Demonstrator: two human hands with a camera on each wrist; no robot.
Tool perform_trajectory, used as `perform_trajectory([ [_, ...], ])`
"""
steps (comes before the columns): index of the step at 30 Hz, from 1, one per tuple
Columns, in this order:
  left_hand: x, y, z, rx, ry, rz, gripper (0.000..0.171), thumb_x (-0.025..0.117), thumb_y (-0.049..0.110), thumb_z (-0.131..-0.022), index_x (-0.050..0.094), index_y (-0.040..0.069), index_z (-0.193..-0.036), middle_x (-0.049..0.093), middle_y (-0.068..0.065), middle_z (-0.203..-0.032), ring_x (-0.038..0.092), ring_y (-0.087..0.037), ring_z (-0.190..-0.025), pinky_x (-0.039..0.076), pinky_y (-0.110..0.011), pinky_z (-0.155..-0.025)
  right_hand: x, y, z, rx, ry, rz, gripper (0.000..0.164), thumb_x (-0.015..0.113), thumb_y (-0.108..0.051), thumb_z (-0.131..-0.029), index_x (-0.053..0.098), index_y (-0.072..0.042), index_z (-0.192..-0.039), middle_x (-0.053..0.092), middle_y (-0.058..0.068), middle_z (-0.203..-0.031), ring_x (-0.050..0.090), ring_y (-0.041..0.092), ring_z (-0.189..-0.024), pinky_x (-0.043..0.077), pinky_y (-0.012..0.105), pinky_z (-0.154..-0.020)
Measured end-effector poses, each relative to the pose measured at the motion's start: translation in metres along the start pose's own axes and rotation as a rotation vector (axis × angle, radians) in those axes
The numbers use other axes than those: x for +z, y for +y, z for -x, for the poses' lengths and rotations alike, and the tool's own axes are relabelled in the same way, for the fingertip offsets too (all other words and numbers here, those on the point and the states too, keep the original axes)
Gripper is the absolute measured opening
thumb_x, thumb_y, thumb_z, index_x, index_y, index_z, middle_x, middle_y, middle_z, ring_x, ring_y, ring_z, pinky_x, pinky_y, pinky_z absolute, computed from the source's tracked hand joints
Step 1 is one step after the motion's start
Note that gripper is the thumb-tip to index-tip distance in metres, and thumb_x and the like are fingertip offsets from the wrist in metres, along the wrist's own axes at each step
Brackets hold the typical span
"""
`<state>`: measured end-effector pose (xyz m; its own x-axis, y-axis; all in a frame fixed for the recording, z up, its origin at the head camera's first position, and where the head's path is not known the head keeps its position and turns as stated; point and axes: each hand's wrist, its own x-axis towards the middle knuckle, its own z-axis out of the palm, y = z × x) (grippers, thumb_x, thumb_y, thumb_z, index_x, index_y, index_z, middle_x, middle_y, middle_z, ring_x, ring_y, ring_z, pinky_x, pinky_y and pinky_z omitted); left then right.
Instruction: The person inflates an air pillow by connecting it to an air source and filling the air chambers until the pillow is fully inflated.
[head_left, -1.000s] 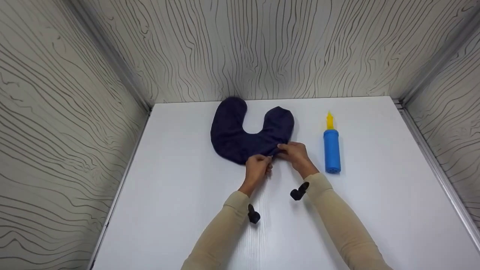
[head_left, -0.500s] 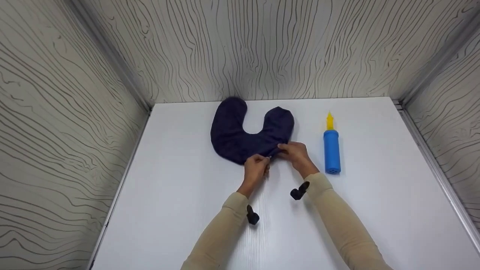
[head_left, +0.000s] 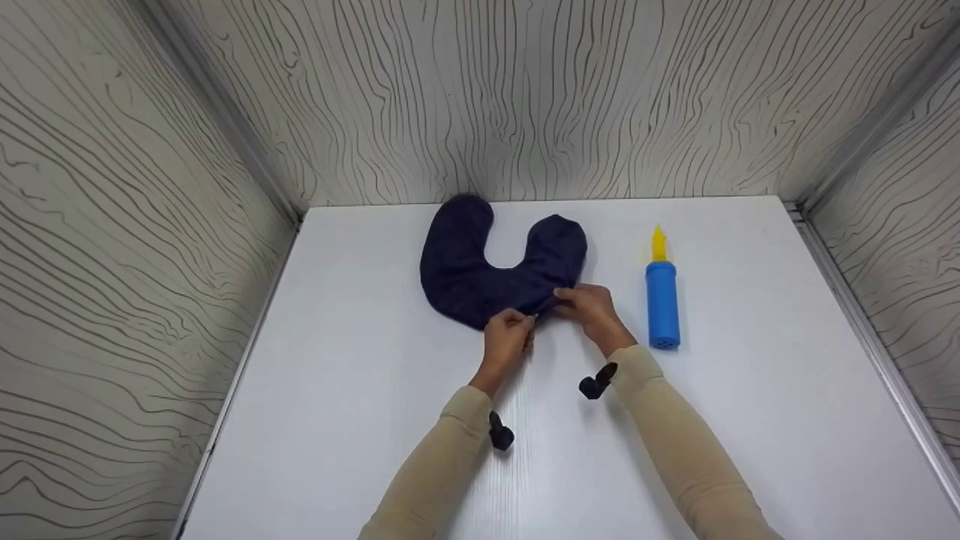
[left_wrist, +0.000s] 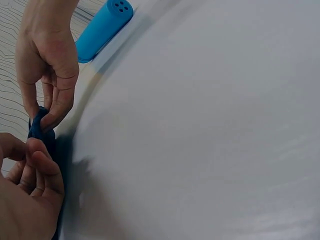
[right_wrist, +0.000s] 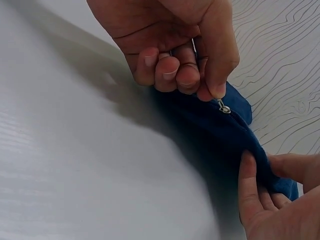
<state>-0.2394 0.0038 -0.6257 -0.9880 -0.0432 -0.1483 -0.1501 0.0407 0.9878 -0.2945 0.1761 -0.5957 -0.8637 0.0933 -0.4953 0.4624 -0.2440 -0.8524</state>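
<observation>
A dark blue U-shaped neck pillow (head_left: pixel 465 277) lies on the white table with its two ends pointing away from me. Along its near edge runs a zipper, and the small metal zipper pull (right_wrist: pixel 223 107) is pinched between thumb and forefinger of my left hand (head_left: pixel 506 341). To the right of it, my right hand (head_left: pixel 592 307) grips a fold of the pillow's edge, thumb on top; the right wrist view shows its fingers (right_wrist: pixel 248 192) below the fabric. In the left wrist view, the left hand hides the pull.
A blue hand pump (head_left: pixel 663 304) with a yellow tip lies on the table (head_left: pixel 360 375) to the right of the pillow. Patterned panels (head_left: pixel 495 97) wall in the back and both sides; the pillow's left end is close to the back panel.
My left hand has slid slightly left along the pillow's near edge, with the zipper pull in its pinch. The right hand keeps its grip in nearly the same place.
</observation>
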Motion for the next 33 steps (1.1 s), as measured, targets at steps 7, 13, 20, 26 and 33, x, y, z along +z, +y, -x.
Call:
perform_trajectory([
  [7,-0.008,-0.003,0.0,0.005,0.009,0.006,0.017,0.07,0.011,-0.099,0.067,0.005,-0.083,0.068,-0.009,-0.071,0.057,-0.01,-0.056,0.049,-0.022,-0.053,-0.001,-0.002,-0.003,0.0,0.006,-0.006,0.052,0.071,0.003,-0.096,0.054,0.016,-0.144,0.066,0.015,-0.117,0.07,0.014,-0.089,0.064,0.029,-0.085],
  [13,-0.015,-0.003,0.001,0.003,-0.001,0.027,0.018,0.071,0.01,-0.099,0.065,0.006,-0.082,0.066,-0.011,-0.072,0.056,-0.011,-0.058,0.048,-0.023,-0.053,-0.001,-0.004,-0.004,0.003,0.007,-0.016,0.055,0.072,0.004,-0.095,0.052,0.016,-0.146,0.067,0.014,-0.116,0.069,0.013,-0.089,0.064,0.027,-0.082],
  [20,-0.025,-0.005,0.001,0.007,-0.011,0.0,0.017,0.07,0.012,-0.099,0.066,0.006,-0.084,0.066,-0.006,-0.073,0.056,-0.011,-0.059,0.049,-0.023,-0.054,-0.001,-0.007,-0.006,0.005,0.025,-0.017,0.06,0.072,0.004,-0.095,0.049,0.013,-0.149,0.061,0.016,-0.128,0.068,0.013,-0.093,0.063,0.031,-0.093],
  [26,-0.035,-0.008,0.002,0.002,-0.018,-0.013,0.018,0.069,0.015,-0.101,0.067,0.006,-0.085,0.069,-0.012,-0.078,0.057,-0.012,-0.061,0.049,-0.024,-0.056,-0.005,-0.011,-0.006,0.016,0.017,0.014,0.066,0.07,0.0,-0.098,0.042,0.011,-0.156,0.053,0.019,-0.147,0.066,0.011,-0.096,0.059,0.034,-0.105],
  [33,-0.037,-0.01,0.001,0.02,-0.042,0.015,0.018,0.068,0.016,-0.102,0.07,0.003,-0.089,0.072,-0.016,-0.083,0.062,-0.014,-0.065,0.054,-0.026,-0.06,-0.007,-0.013,-0.005,-0.002,0.001,0.022,0.057,0.071,-0.006,-0.099,0.049,0.01,-0.15,0.063,0.009,-0.117,0.065,0.008,-0.089,0.059,0.032,-0.099],
])
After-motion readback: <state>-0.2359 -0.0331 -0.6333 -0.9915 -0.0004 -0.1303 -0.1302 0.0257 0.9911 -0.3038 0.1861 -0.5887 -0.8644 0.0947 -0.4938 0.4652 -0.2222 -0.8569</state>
